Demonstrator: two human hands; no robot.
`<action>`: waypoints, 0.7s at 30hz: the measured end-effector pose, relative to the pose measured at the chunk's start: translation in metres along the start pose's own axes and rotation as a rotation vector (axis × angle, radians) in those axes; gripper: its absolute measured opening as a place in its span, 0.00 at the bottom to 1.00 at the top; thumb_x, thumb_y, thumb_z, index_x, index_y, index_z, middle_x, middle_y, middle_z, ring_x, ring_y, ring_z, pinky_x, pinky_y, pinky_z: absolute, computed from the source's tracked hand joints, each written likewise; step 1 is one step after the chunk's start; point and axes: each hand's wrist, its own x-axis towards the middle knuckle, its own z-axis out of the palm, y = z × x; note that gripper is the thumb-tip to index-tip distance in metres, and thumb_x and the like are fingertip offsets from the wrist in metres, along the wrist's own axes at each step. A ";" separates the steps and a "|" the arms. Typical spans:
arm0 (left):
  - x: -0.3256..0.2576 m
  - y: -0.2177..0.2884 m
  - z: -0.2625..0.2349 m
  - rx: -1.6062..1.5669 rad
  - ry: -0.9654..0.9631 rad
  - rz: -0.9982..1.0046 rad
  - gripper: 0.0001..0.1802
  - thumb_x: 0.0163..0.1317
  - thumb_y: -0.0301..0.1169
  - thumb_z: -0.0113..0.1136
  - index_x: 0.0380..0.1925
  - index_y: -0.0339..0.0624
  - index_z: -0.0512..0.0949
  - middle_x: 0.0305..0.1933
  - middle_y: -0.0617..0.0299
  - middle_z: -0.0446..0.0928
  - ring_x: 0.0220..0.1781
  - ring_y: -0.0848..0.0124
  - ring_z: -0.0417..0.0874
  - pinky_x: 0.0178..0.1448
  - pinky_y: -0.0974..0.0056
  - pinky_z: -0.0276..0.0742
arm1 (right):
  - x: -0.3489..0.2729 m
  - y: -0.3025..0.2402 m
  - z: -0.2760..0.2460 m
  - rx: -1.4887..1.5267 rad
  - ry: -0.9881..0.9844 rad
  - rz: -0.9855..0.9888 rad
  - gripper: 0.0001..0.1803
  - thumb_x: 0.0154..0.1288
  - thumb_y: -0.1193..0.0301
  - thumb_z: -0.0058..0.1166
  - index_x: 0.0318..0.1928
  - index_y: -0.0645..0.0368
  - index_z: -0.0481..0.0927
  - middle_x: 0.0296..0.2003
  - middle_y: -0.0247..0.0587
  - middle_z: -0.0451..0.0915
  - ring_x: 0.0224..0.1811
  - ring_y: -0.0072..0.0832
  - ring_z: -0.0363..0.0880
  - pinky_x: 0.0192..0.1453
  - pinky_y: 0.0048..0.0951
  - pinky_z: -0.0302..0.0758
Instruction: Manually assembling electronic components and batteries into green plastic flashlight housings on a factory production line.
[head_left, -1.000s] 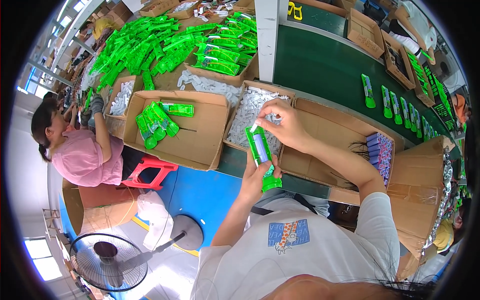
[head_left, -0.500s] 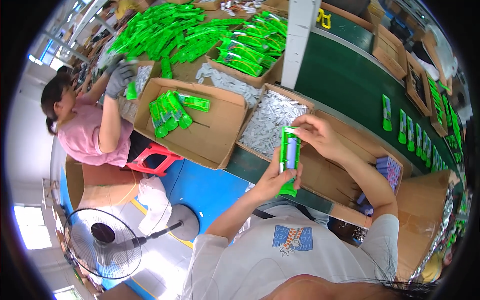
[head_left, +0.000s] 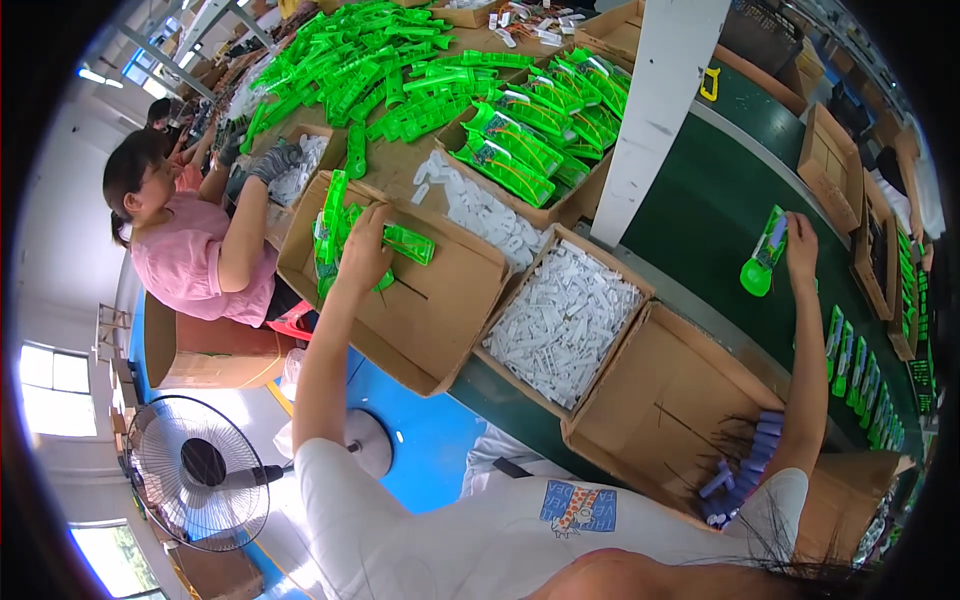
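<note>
Just left of the right hand (head_left: 802,245), one long green plastic casing (head_left: 765,254) is now pinched by its fingers over the dark green surface (head_left: 690,190), freed from the left hand (head_left: 366,250); two-handed work seems finished; under the latter, similar casings (head_left: 410,244) are reached; its grip cannot be told.

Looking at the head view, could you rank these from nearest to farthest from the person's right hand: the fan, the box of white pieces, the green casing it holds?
1. Green casing: in the right hand.
2. Box of white pieces: to that hand's left.
3. Fan: far left, away from the workbench.
</note>
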 end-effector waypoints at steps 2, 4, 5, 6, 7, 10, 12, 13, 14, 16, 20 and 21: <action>0.004 -0.025 0.001 0.325 -0.138 0.276 0.30 0.45 0.17 0.60 0.53 0.43 0.72 0.54 0.54 0.72 0.61 0.56 0.72 0.62 0.55 0.71 | 0.009 0.040 0.000 -0.142 -0.034 0.004 0.15 0.69 0.61 0.49 0.44 0.59 0.80 0.35 0.49 0.80 0.39 0.39 0.80 0.45 0.33 0.73; 0.022 -0.030 -0.001 0.406 -0.242 0.329 0.30 0.44 0.19 0.62 0.52 0.43 0.73 0.54 0.55 0.72 0.60 0.56 0.72 0.62 0.56 0.69 | 0.006 0.080 -0.008 -0.507 -0.194 -0.033 0.14 0.69 0.60 0.48 0.46 0.53 0.78 0.40 0.47 0.80 0.46 0.46 0.79 0.50 0.41 0.73; 0.026 -0.028 -0.007 0.440 -0.305 0.351 0.29 0.44 0.20 0.64 0.52 0.43 0.72 0.54 0.54 0.72 0.58 0.55 0.73 0.59 0.54 0.71 | 0.003 0.076 -0.005 -0.503 -0.191 -0.032 0.14 0.69 0.60 0.48 0.46 0.53 0.78 0.40 0.47 0.80 0.46 0.46 0.79 0.50 0.41 0.73; 0.028 -0.026 -0.013 0.471 -0.368 0.376 0.29 0.44 0.21 0.65 0.51 0.42 0.72 0.54 0.54 0.72 0.56 0.54 0.74 0.57 0.53 0.72 | -0.003 0.071 -0.001 -0.692 0.018 -0.052 0.13 0.68 0.60 0.49 0.48 0.52 0.78 0.42 0.46 0.79 0.48 0.46 0.77 0.52 0.43 0.72; 0.022 -0.016 -0.023 0.323 -0.196 0.397 0.27 0.48 0.25 0.67 0.50 0.40 0.72 0.50 0.53 0.73 0.52 0.55 0.76 0.54 0.57 0.74 | -0.013 0.055 -0.005 -0.880 0.231 -0.062 0.14 0.67 0.61 0.50 0.49 0.51 0.77 0.43 0.45 0.79 0.50 0.46 0.76 0.55 0.45 0.71; -0.018 0.088 -0.045 -0.803 -0.091 -0.081 0.21 0.59 0.31 0.64 0.51 0.38 0.70 0.43 0.54 0.77 0.41 0.64 0.80 0.44 0.62 0.77 | -0.044 -0.082 -0.009 -0.343 0.123 -0.433 0.10 0.64 0.70 0.56 0.45 0.56 0.77 0.42 0.46 0.79 0.48 0.43 0.77 0.54 0.40 0.73; -0.060 0.161 -0.038 -1.422 -0.413 -0.321 0.20 0.67 0.35 0.57 0.55 0.38 0.69 0.42 0.56 0.79 0.36 0.68 0.80 0.40 0.63 0.77 | -0.119 -0.210 0.004 0.217 -0.239 -0.410 0.12 0.65 0.72 0.55 0.48 0.55 0.77 0.44 0.43 0.78 0.41 0.39 0.79 0.46 0.33 0.76; -0.083 0.188 -0.032 -1.497 -0.524 -0.353 0.18 0.69 0.34 0.54 0.55 0.38 0.69 0.42 0.57 0.77 0.39 0.67 0.80 0.41 0.63 0.78 | -0.161 -0.269 0.002 0.427 -0.348 -0.411 0.11 0.66 0.72 0.53 0.49 0.54 0.78 0.52 0.40 0.76 0.54 0.33 0.74 0.54 0.30 0.73; -0.099 0.207 -0.025 -1.671 -0.569 -0.454 0.17 0.69 0.33 0.53 0.54 0.38 0.69 0.43 0.57 0.77 0.41 0.68 0.80 0.43 0.63 0.78 | -0.186 -0.288 0.012 0.232 -0.211 -0.859 0.13 0.62 0.73 0.56 0.48 0.53 0.79 0.56 0.36 0.73 0.59 0.34 0.70 0.56 0.32 0.72; -0.128 0.222 -0.010 -1.930 -0.630 -0.622 0.15 0.68 0.29 0.51 0.53 0.37 0.69 0.44 0.58 0.75 0.45 0.68 0.79 0.46 0.62 0.78 | -0.222 -0.313 0.007 0.079 -0.292 -1.317 0.16 0.52 0.74 0.62 0.44 0.52 0.80 0.55 0.34 0.74 0.58 0.33 0.69 0.56 0.34 0.73; -0.148 0.238 0.008 -1.951 -0.557 -0.529 0.13 0.67 0.25 0.48 0.51 0.33 0.70 0.47 0.55 0.75 0.48 0.67 0.78 0.51 0.61 0.77 | -0.256 -0.296 0.014 0.399 -0.575 -1.048 0.11 0.49 0.80 0.58 0.33 0.50 0.82 0.41 0.33 0.80 0.46 0.33 0.76 0.50 0.33 0.77; -0.151 0.238 0.016 -1.934 -0.578 -0.513 0.18 0.66 0.21 0.46 0.56 0.35 0.65 0.52 0.53 0.73 0.48 0.66 0.78 0.50 0.61 0.78 | -0.262 -0.294 0.010 0.518 -0.555 -0.914 0.09 0.47 0.82 0.54 0.28 0.53 0.80 0.32 0.33 0.80 0.40 0.33 0.77 0.41 0.30 0.77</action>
